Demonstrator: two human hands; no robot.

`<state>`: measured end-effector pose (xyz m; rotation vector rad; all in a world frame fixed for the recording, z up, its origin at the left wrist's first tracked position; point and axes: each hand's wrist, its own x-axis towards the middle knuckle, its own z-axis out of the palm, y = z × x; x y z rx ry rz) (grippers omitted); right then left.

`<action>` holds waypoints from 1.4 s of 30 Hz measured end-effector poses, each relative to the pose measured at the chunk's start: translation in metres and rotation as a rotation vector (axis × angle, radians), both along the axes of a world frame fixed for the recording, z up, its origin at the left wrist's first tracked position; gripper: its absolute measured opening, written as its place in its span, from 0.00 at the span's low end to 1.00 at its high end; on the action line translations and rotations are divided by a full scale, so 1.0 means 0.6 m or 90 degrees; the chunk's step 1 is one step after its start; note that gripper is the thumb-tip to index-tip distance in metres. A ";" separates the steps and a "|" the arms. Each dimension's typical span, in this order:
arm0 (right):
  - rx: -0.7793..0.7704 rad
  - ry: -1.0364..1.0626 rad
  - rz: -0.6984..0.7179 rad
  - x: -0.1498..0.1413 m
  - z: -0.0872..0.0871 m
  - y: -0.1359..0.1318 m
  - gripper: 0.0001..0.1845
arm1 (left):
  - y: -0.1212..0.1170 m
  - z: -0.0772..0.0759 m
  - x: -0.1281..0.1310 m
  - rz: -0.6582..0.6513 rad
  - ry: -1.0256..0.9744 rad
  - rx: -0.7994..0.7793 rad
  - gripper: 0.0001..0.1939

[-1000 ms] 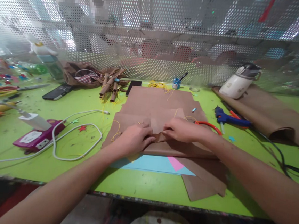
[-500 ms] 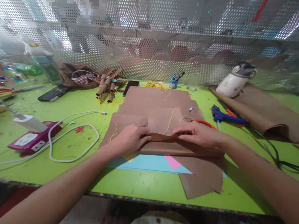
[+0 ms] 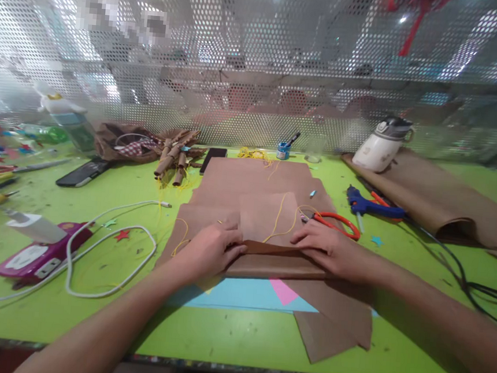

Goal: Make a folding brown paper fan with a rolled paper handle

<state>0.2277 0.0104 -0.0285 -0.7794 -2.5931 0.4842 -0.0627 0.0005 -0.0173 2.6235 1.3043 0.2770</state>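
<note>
A small sheet of brown kraft paper (image 3: 267, 214) lies over larger brown sheets (image 3: 253, 178), its near edge folded up into a narrow strip. My left hand (image 3: 215, 244) pinches that fold at its left end. At the right end my right hand (image 3: 332, 249) has its fingers closed on the same strip. Yellow thread (image 3: 279, 215) curls across the sheet between my hands. Red-handled scissors (image 3: 341, 221) lie just beyond my right hand, their blades partly hidden. Light blue paper (image 3: 239, 293) and a pink piece (image 3: 283, 291) show beneath the brown paper.
A blue glue gun (image 3: 372, 206) with a black cable lies to the right, near a roll of brown paper (image 3: 443, 198) and a white bottle (image 3: 377, 148). Leftward are a purple power strip (image 3: 38, 252), a white cable (image 3: 108, 296), a phone (image 3: 83, 172) and paper rolls (image 3: 172, 159).
My right hand has come down flatter onto the folded edge, uncovering more of the scissors' handles. My left hand stays on the fold. The whole view has tilted up slightly.
</note>
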 end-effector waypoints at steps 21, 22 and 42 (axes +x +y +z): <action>0.057 0.058 -0.050 0.030 -0.012 0.002 0.08 | 0.008 -0.008 -0.004 -0.015 -0.024 0.000 0.14; 0.047 0.044 -0.055 0.031 -0.012 0.002 0.08 | 0.008 -0.008 -0.004 -0.016 -0.022 0.000 0.14; -0.025 -0.076 -0.120 0.007 0.033 -0.019 0.12 | 0.008 -0.001 0.000 0.010 -0.035 -0.046 0.12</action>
